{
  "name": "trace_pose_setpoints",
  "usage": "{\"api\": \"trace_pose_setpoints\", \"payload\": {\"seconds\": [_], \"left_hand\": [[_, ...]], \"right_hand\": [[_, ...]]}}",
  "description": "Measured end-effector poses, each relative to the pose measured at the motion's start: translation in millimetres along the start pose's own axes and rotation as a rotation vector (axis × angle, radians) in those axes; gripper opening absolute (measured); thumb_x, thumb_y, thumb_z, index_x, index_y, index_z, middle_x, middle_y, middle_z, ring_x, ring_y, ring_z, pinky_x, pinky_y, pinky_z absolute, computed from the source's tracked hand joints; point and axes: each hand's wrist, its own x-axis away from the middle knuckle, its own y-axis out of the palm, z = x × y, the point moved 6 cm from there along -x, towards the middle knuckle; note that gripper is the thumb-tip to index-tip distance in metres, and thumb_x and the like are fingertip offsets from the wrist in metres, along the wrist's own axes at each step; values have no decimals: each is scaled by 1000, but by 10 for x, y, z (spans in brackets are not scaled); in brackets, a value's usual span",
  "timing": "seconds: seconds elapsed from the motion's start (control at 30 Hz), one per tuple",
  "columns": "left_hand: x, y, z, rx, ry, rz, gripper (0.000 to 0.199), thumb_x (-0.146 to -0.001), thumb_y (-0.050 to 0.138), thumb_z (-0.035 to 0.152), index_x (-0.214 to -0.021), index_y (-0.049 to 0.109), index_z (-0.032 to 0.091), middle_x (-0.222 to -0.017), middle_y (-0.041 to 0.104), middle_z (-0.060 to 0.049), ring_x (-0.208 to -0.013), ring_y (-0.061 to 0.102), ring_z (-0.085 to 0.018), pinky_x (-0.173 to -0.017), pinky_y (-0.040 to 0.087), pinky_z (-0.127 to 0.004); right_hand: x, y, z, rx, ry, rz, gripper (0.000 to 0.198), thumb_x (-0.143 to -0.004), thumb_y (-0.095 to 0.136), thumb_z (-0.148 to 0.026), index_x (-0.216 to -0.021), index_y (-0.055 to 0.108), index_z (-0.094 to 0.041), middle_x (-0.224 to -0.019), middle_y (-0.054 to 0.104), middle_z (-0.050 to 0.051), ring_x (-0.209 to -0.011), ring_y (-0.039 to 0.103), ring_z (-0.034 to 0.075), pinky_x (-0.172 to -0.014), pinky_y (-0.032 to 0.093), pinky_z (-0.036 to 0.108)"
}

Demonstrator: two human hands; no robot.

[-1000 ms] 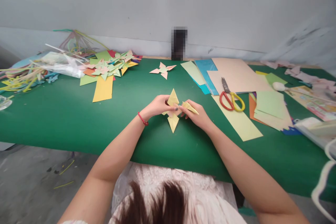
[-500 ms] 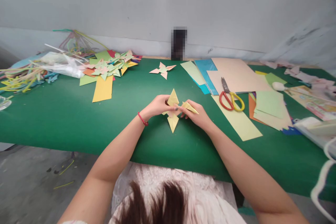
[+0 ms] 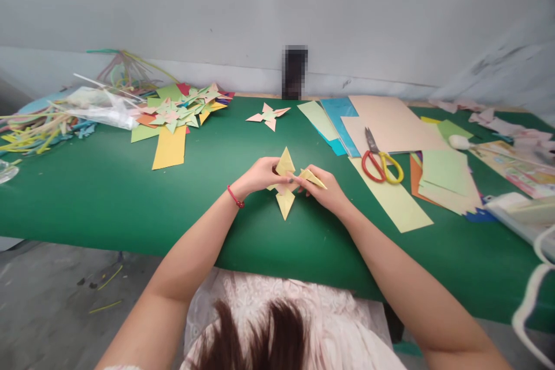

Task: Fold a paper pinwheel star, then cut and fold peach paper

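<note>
Between both hands, above the green table point(image 3: 195, 208), is a folded paper star point(image 3: 285, 206) with yellow points and a pinkish middle. My left hand point(image 3: 265, 174) is closed on its left side, thumb laid across the middle. On the other side my right hand point(image 3: 323, 184) pinches the star near the right point, which stands up over the fingers. One point aims away from me and one towards me; the left point is mostly covered by my left hand. Farther back on the table lies a finished-looking pink and pale green paper star point(image 3: 269, 115).
At the left are a pile of paper stars point(image 3: 184, 107), a yellow paper strip point(image 3: 169, 147) and tangled coloured strips point(image 3: 39, 127). Scissors point(image 3: 381, 165) with red and yellow handles lie on paper sheets point(image 3: 394, 127) at the right. A white cord point(image 3: 529, 300) hangs at the right edge.
Almost nothing differs. Both hands keep their hold on the paper star, and the view has shifted very slightly.
</note>
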Motion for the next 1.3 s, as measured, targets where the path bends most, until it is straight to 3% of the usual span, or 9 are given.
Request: {"api": "trace_pose_setpoints", "payload": {"seconds": [0.43, 0.63, 0.73, 0.9, 1.07, 1.3], "left_hand": [[-3, -24, 16, 3, 16, 21, 26, -71, 65, 33, -84, 61, 12, -78, 62, -3, -68, 57, -14, -54, 40, -22], [2, -27, 24, 40, 10, 21, 32, -71, 65, 36, -91, 62, 12, -85, 65, -5, -72, 60, -16, -58, 43, -24], [2, -23, 24, 45, 13, 15, 33, -70, 66, 37, -92, 62, 12, -86, 65, -6, -74, 60, -17, -59, 44, -25], [2, -19, 19, 61, 6, 8, 33, -70, 66, 38, -90, 61, 12, -87, 64, -6, -75, 60, -17, -60, 45, -25], [3, -14, 17, 66, 2, 4, 32, -71, 66, 37, -89, 61, 12, -86, 64, -6, -74, 59, -17, -59, 44, -25], [3, -22, 21, 30, 13, 14, 31, -70, 66, 37, -87, 62, 12, -83, 63, -5, -72, 58, -16, -57, 43, -24]], "right_hand": [[9, -14, -66, -52, -30, 44, 33, -76, 60, -46, -100, 51, -24, -76, 64, 0, -64, 63, 17, -48, 50, 26], [-1, -45, -95, -115, -100, 95, 44, -80, 56, -43, -119, 44, -27, -99, 63, 5, -75, 60, 17, -51, 51, 26], [3, -71, -115, -128, -118, 113, 41, -80, 56, -42, -116, 48, -25, -102, 61, 5, -79, 59, 17, -53, 51, 25], [11, -89, -121, -32, -83, 118, 26, -81, 54, -43, -95, 61, -22, -86, 61, 3, -63, 56, 13, -54, 50, 26], [12, -80, -116, -42, -70, 123, 22, -80, 56, -41, -92, 57, -22, -77, 58, -1, -55, 53, 10, -52, 47, 24], [15, -71, -112, -76, -61, 127, 21, -80, 57, -40, -88, 53, -22, -72, 56, -2, -59, 55, 12, -51, 47, 23]]}}
